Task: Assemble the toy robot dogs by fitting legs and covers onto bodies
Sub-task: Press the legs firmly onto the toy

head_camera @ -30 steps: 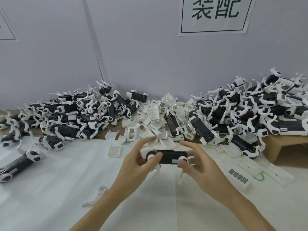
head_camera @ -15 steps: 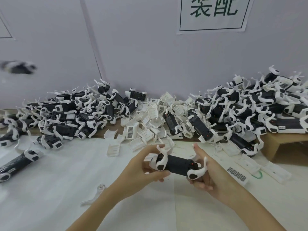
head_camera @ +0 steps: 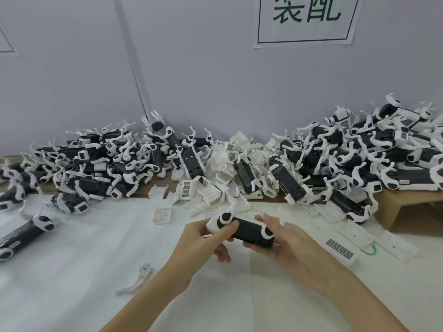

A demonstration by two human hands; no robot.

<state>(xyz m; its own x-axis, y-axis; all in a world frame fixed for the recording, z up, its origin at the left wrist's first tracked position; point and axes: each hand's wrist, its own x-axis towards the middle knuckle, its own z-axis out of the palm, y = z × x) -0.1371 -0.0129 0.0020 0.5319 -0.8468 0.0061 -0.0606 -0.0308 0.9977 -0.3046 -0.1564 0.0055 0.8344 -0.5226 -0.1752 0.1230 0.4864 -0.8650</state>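
Observation:
I hold a black toy dog body [head_camera: 248, 232] with white leg joints above the white table, both hands on it. My left hand [head_camera: 206, 238] grips its left end, thumb just below a round white joint. My right hand [head_camera: 294, 248] cups its right end from below and behind. A loose white leg [head_camera: 137, 280] lies on the table to the left of my left forearm. White covers [head_camera: 211, 192] lie heaped at the back centre.
Piles of assembled black-and-white dogs fill the back left [head_camera: 96, 168] and the back right [head_camera: 359, 159], the right one on a cardboard box [head_camera: 412, 207]. One dog [head_camera: 21, 233] lies at the far left. Flat white parts with barcode labels [head_camera: 340, 248] lie right of my hands.
The dog body has turned in my hands: the white legs that stuck up half a second ago no longer show, and the body now lies flatter, tilted down to the right.

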